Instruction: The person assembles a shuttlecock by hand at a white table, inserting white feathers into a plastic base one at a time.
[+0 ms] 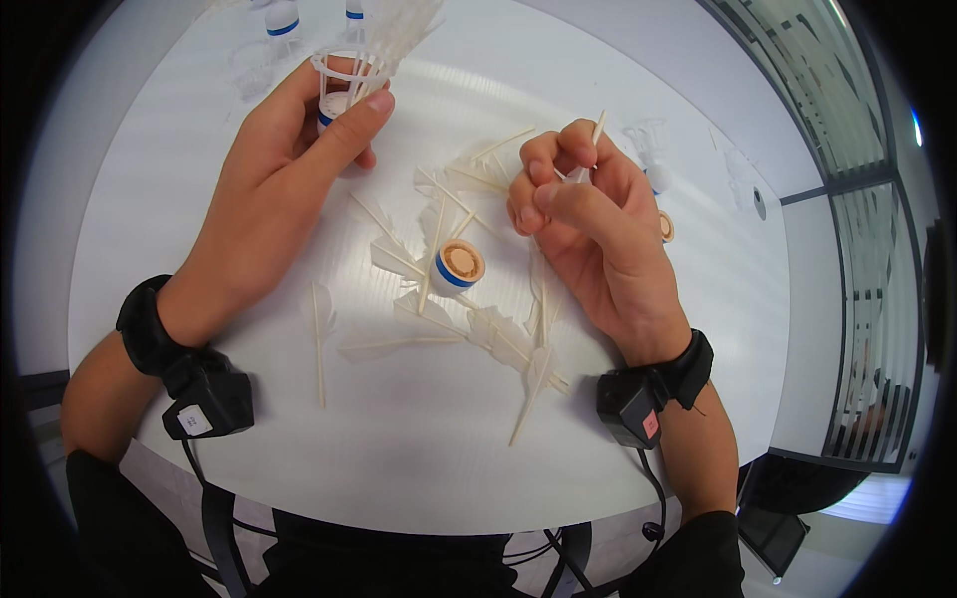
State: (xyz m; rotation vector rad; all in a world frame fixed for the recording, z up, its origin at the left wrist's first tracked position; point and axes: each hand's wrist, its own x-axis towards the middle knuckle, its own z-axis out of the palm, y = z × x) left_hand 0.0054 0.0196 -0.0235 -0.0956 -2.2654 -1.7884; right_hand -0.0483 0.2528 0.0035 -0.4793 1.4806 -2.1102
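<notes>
At the upper left, my left hand is closed round a partly feathered shuttlecock. Its blue-banded base sits low among my fingers, with a white plastic ring frame above it and several white feathers leaning up and to the right. My right hand pinches a feather between thumb and fingers; the pale quill sticks up past the fingertips and the rest is mostly hidden. Between and below the hands, loose white feathers lie scattered on the table. Among them stands a shuttlecock base with a cork-coloured ringed top and a blue band.
The white table has a curved near edge. More blue-banded pieces stand at the far left. Beyond my right hand lie another base and a clear plastic frame. A round dark grommet sits near the right edge.
</notes>
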